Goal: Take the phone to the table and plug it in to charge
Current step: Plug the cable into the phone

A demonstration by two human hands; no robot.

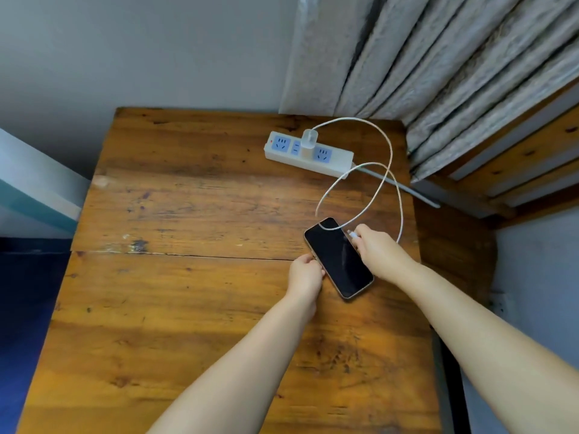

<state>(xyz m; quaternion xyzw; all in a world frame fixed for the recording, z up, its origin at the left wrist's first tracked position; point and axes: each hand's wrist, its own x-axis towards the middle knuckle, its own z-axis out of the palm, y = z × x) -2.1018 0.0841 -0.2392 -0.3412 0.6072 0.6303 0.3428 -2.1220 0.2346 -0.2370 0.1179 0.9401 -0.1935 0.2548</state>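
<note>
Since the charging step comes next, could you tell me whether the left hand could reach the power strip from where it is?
Probably yes: the left hand rests at the phone, and bare table lies between it and the power strip.

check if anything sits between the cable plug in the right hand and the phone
Nothing visible does. The right hand pinches the cable plug right beside the phone, which lies on the wooden table steadied by the left hand.

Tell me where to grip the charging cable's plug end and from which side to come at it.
Pinch the short stiff plug, not the limp cable, from the phone's right, as the right hand does. The phone lies flat and the left hand holds its left edge.
</note>
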